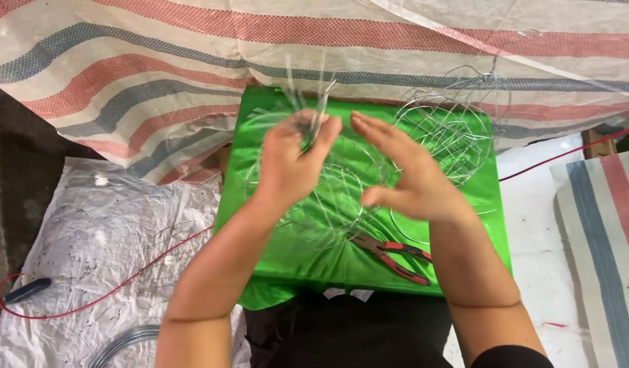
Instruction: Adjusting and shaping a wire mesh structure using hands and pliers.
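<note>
Both forearms are reaching up from six o'clock over the green cloth [457, 238]. Left hand [294, 160] is gripping a bunch of thin wire ends [313, 102], apparently twisting them; right hand [403, 174] is hovering open at three o'clock of it, fingers spread. Wire loops [335, 197] are lying beneath both palms. Next, steadying those loops seems needed. Red pliers [396, 257] are resting at five o'clock.

Green-covered bench [464, 238]: red-handled pliers [396, 257] lying near front edge, tangled wire frame [450, 133] at far right, thin wire loops [335, 197] across the middle.
</note>
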